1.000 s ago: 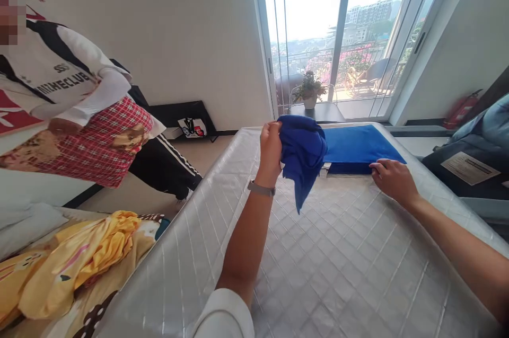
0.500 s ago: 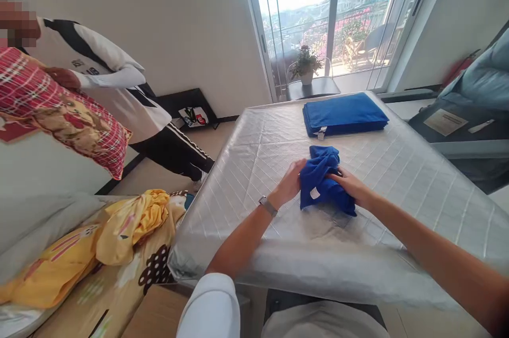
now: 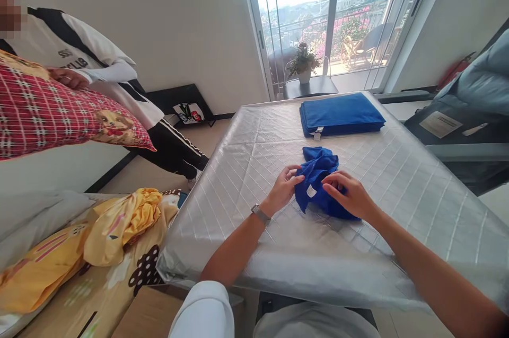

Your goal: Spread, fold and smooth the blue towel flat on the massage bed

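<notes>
A crumpled blue cloth (image 3: 318,168) with a small white tag lies bunched on the silver quilted table cover (image 3: 238,184). My left hand (image 3: 284,187), with a watch at the wrist, holds the cloth's left edge between thumb and fingers. Over the right side of the cloth, my right hand (image 3: 348,195) is curled, its thumb and index finger pinching a fold near the tag. Its other fingertips are partly hidden. Beyond the bunched cloth sits a neat stack of folded blue cloths (image 3: 342,113), also with a white tag showing.
To the left stands a person (image 3: 99,73) holding a red plaid pillow (image 3: 51,110). Yellow bedding (image 3: 115,227) lies on a bed at lower left, beside a cardboard box (image 3: 147,311). A potted plant (image 3: 304,65) stands on a chair by the glass door. Dark grey furniture (image 3: 449,126) is at right.
Both hands have shifted on the bunched cloth; the right fingers are now more curled and raised. The person's pillow has turned closer to level. The view has moved slightly.
</notes>
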The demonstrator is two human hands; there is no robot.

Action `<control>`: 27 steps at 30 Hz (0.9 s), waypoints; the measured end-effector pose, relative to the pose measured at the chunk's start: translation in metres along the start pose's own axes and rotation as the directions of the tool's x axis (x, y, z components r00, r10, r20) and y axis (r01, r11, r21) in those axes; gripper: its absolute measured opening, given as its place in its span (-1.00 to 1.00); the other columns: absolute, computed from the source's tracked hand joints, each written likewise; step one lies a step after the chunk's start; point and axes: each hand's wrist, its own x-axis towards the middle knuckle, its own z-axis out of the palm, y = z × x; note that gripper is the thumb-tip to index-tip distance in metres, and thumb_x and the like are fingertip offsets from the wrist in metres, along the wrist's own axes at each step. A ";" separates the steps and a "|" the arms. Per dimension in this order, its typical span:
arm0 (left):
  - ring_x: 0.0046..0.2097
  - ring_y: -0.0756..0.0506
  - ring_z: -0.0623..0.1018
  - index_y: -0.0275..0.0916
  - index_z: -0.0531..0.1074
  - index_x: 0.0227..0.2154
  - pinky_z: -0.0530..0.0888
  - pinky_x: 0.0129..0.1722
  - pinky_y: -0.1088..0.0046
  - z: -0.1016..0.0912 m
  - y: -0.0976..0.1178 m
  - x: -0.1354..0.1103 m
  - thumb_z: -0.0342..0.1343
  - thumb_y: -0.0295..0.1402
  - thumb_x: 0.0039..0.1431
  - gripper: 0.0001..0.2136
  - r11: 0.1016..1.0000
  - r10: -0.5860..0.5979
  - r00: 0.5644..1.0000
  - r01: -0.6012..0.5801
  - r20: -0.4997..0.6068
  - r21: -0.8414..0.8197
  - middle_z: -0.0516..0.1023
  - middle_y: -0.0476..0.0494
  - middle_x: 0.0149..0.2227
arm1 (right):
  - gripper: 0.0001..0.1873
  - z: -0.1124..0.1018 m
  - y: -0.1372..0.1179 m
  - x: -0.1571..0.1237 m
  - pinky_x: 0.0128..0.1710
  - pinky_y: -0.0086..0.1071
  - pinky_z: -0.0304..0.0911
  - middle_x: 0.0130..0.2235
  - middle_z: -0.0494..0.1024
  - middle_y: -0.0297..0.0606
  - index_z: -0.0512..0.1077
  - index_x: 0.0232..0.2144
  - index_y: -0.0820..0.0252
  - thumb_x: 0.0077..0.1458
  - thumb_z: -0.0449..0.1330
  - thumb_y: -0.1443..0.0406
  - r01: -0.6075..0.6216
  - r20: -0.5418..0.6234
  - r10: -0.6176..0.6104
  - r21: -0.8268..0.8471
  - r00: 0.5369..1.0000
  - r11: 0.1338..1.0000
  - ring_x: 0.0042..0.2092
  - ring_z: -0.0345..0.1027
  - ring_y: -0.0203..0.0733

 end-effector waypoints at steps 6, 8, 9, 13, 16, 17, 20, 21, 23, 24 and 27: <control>-0.37 0.08 0.42 -0.18 0.41 -0.18 0.36 -0.45 0.61 0.017 -0.004 -0.013 0.44 -0.29 -0.06 -0.60 0.998 -0.028 0.997 0.023 0.079 0.066 0.42 0.05 -0.28 | -0.64 0.014 -0.017 -0.008 -0.34 -0.26 0.35 -0.34 0.49 -0.28 0.45 -0.37 0.04 0.18 0.27 -0.08 -0.035 0.119 0.024 0.087 0.993 0.996 -0.35 0.34 -0.17; -0.41 0.09 0.36 -0.17 0.38 -0.21 0.31 -0.49 0.61 0.018 -0.002 -0.015 0.39 -0.33 -0.03 -0.65 0.997 -0.051 0.996 0.046 0.075 0.063 0.36 0.08 -0.34 | -0.60 0.009 -0.016 -0.007 -0.39 -0.31 0.30 -0.38 0.48 -0.30 0.44 -0.38 0.08 0.16 0.29 -0.09 -0.115 0.150 0.090 0.170 0.985 0.979 -0.39 0.32 -0.22; -0.43 0.09 0.33 -0.17 0.37 -0.22 0.28 -0.51 0.61 0.018 -0.001 -0.016 0.35 -0.35 -0.03 -0.67 0.997 -0.069 0.995 0.065 0.078 0.049 0.33 0.10 -0.36 | -0.58 0.007 -0.016 -0.007 -0.40 -0.33 0.29 -0.38 0.48 -0.30 0.44 -0.37 0.10 0.14 0.30 -0.10 -0.159 0.166 0.123 0.223 0.978 0.962 -0.39 0.32 -0.23; -0.49 0.08 0.24 -0.15 0.32 -0.25 0.23 -0.53 0.57 0.013 0.000 -0.016 0.18 -0.40 -0.08 -0.72 0.991 -0.133 0.986 0.129 0.104 0.047 0.24 0.13 -0.41 | -0.52 0.001 -0.018 -0.006 -0.39 -0.38 0.30 -0.38 0.50 -0.31 0.41 -0.39 0.13 0.03 0.37 -0.12 -0.258 0.172 0.207 0.375 0.963 0.890 -0.38 0.36 -0.25; -0.48 0.05 0.22 -0.16 0.30 -0.29 0.19 -0.52 0.54 0.009 -0.001 -0.018 0.06 -0.42 -0.09 -0.78 0.950 -0.041 0.995 0.012 0.088 0.313 0.20 0.12 -0.44 | -0.52 0.003 -0.020 -0.007 -0.45 -0.41 0.24 -0.45 0.48 -0.35 0.40 -0.38 0.13 0.02 0.37 -0.12 -0.280 0.180 0.229 0.353 0.957 0.893 -0.44 0.31 -0.29; -0.46 0.03 0.23 -0.16 0.30 -0.29 0.21 -0.49 0.52 0.008 -0.001 -0.020 0.04 -0.42 -0.07 -0.79 0.900 -0.002 0.996 -0.040 0.095 0.433 0.21 0.11 -0.45 | -0.54 0.004 -0.020 -0.008 -0.50 -0.43 0.18 -0.51 0.44 -0.39 0.40 -0.36 0.12 0.04 0.35 -0.11 -0.293 0.197 0.238 0.328 0.951 0.898 -0.49 0.27 -0.31; -0.30 -0.05 0.38 -0.14 0.35 -0.20 0.39 -0.27 0.40 0.009 0.000 -0.027 0.03 -0.41 0.06 -0.79 0.614 0.212 0.970 -0.229 0.122 0.755 0.35 0.01 -0.34 | -0.63 0.009 -0.020 -0.012 -0.59 -0.45 0.05 -0.64 0.31 -0.52 0.40 -0.26 0.10 0.13 0.26 -0.05 -0.338 0.306 0.255 0.258 0.917 0.905 -0.60 0.16 -0.33; -0.21 -0.10 0.42 -0.14 0.37 -0.15 0.43 -0.15 0.30 0.010 0.000 -0.030 0.04 -0.39 0.10 -0.77 0.480 0.310 0.938 -0.296 0.156 0.826 0.40 -0.05 -0.26 | -0.66 0.011 -0.020 -0.013 -0.59 -0.45 0.07 -0.65 0.31 -0.52 0.41 -0.23 0.10 0.16 0.23 -0.02 -0.339 0.347 0.246 0.240 0.905 0.910 -0.60 0.19 -0.32; -0.01 -0.20 0.46 -0.15 0.41 -0.05 0.40 0.06 0.13 0.013 0.000 -0.034 0.09 -0.35 0.15 -0.72 0.232 0.432 0.846 -0.440 0.313 0.868 0.46 -0.18 -0.06 | -0.71 0.015 -0.020 -0.015 -0.55 -0.44 0.14 -0.62 0.35 -0.51 0.42 -0.18 0.12 0.18 0.20 0.06 -0.308 0.397 0.207 0.212 0.894 0.927 -0.58 0.26 -0.30; 0.05 -0.23 0.46 -0.15 0.41 -0.01 0.39 0.11 0.11 0.014 0.000 -0.036 0.10 -0.35 0.17 -0.70 0.167 0.425 0.808 -0.513 0.408 0.842 0.47 -0.22 0.00 | -0.72 0.016 -0.019 -0.016 -0.54 -0.44 0.14 -0.61 0.36 -0.50 0.44 -0.18 0.13 0.18 0.20 0.09 -0.279 0.398 0.183 0.197 0.899 0.940 -0.57 0.26 -0.31; -0.02 -0.16 0.56 -0.15 0.35 0.10 0.47 0.03 0.25 0.015 -0.002 -0.036 0.05 -0.38 0.26 -0.65 0.203 0.279 0.773 -0.627 0.569 0.752 0.56 -0.18 -0.03 | -0.73 0.017 -0.017 -0.016 -0.55 -0.44 0.09 -0.60 0.32 -0.49 0.51 -0.19 0.16 0.17 0.20 0.13 -0.195 0.345 0.132 0.155 0.929 0.968 -0.58 0.16 -0.35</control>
